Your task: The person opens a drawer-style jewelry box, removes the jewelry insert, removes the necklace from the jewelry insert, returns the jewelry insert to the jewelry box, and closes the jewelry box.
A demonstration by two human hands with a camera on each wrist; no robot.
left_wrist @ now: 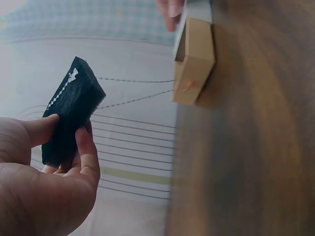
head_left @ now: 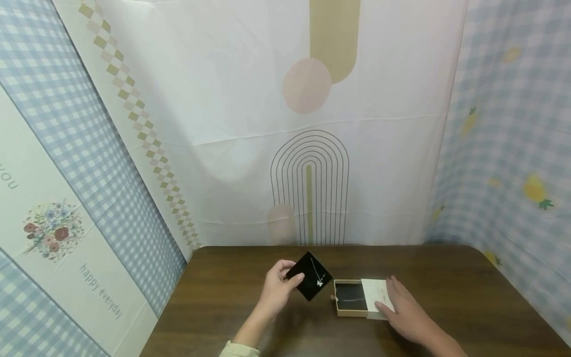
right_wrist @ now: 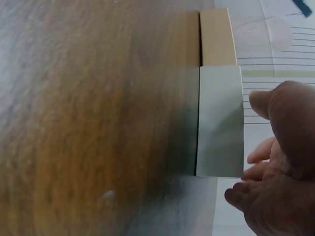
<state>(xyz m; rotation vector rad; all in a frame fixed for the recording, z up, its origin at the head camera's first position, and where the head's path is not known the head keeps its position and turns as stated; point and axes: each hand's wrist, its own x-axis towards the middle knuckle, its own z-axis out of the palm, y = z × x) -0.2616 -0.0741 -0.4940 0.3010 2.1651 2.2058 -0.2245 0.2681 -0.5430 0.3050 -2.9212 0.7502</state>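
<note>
My left hand (head_left: 276, 290) pinches a black padded jewelry card (head_left: 303, 285) between thumb and fingers, raised above the table. A silver necklace with a butterfly pendant (head_left: 319, 283) lies on its face. In the left wrist view, two strands of the necklace chain (left_wrist: 135, 81) stretch from the card to the drawer end of the box. That drawer (head_left: 351, 313) is kraft-coloured with a dark inside, and sticks out leftward from its white sleeve (head_left: 373, 297). My right hand (head_left: 408, 315) rests at the sleeve's right end, thumb over its top, fingers spread along the far side.
The box stands on a dark brown wooden table (head_left: 232, 267). A white printed cloth (head_left: 223, 173) hangs behind the table's back edge. Blue checked cloths hang at the left and right (head_left: 504, 148).
</note>
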